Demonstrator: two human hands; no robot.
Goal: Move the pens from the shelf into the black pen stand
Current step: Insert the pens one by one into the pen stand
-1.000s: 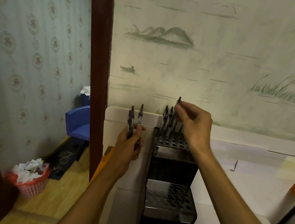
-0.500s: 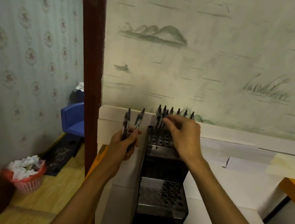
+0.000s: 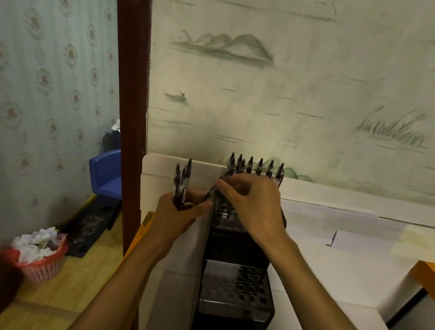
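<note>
The black pen stand (image 3: 236, 301) looks like glossy dark plastic, its perforated tiers catching a dull sheen. The pens (image 3: 255, 167) standing in it have smooth, shiny plastic barrels. The shelf (image 3: 336, 265) is smooth, matt white board. The door frame (image 3: 129, 68) is dark polished wood, the floor (image 3: 78, 271) pale wood-look planks, and the pink basket (image 3: 42, 266) is plastic mesh holding crumpled paper.

Hands at the black pen stand (image 3: 237, 293)
The left hand (image 3: 178, 218) grips two upright pens (image 3: 181, 183); the right hand (image 3: 252, 206) pinches a tilted pen (image 3: 211, 190) beside the stand's top tier.
</note>
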